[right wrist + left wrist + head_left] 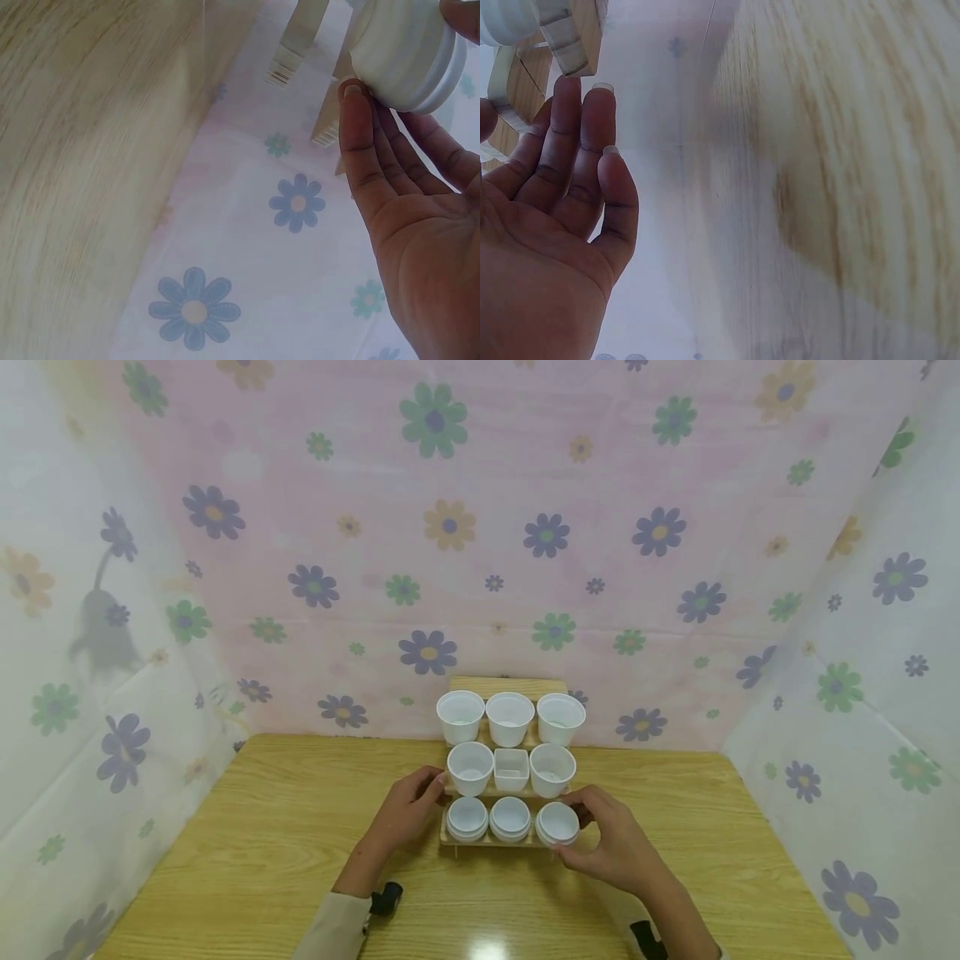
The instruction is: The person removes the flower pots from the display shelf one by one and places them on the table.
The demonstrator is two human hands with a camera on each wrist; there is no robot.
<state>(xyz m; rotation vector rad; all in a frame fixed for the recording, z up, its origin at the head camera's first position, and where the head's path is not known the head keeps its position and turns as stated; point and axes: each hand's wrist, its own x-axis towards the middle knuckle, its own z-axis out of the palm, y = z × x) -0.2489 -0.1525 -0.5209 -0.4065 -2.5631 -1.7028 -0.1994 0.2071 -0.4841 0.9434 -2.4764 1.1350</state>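
My right hand (611,852) is pinching the white ribbed cup (558,823) at the rack's (487,840) front right between thumb and fingertips; my left hand (408,810), fingers straight, is touching the rack's left edge; the cup is sitting upright.

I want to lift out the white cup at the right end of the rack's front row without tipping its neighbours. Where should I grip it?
Grip the front right cup by its ribbed outer wall, coming from the open right side, where the right hand already touches it. The middle cup crowds its left side, and the wooden rack rises behind.
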